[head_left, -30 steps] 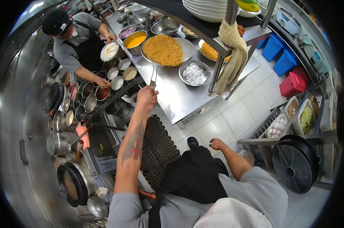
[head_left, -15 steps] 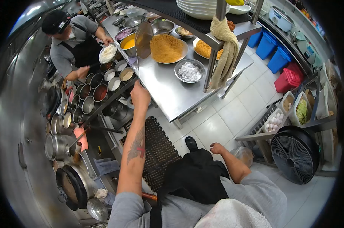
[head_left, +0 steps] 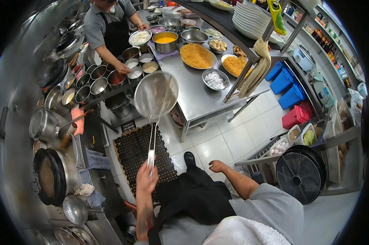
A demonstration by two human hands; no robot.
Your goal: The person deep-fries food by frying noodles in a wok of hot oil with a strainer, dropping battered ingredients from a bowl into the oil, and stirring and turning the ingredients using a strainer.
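Note:
My left hand (head_left: 147, 179) is closed around the handle of a wide round mesh strainer (head_left: 156, 96). The strainer hangs in the air between the pot rack and the steel table, slightly blurred, with nothing visible lying in it. My right hand (head_left: 219, 165) hangs by my side above the floor, fingers curled in, with no object showing in it. Beyond the strainer, a plate of fine orange shreds (head_left: 197, 55) and a metal bowl of white powdery pieces (head_left: 215, 79) stand on the steel table (head_left: 192, 98).
Across the pots, a co-worker (head_left: 107, 32) holds a bowl of white food (head_left: 140, 37) and reaches into a small container. A wok (head_left: 47, 175) and a perforated ladle (head_left: 75, 209) are at left. A floor fan (head_left: 301, 179) stands right; a perforated mat (head_left: 141, 151) lies below.
My left hand has drawn the strainer back from beside the orange shreds toward me. The view has shifted. The co-worker's free hand now reaches to a container among the pots.

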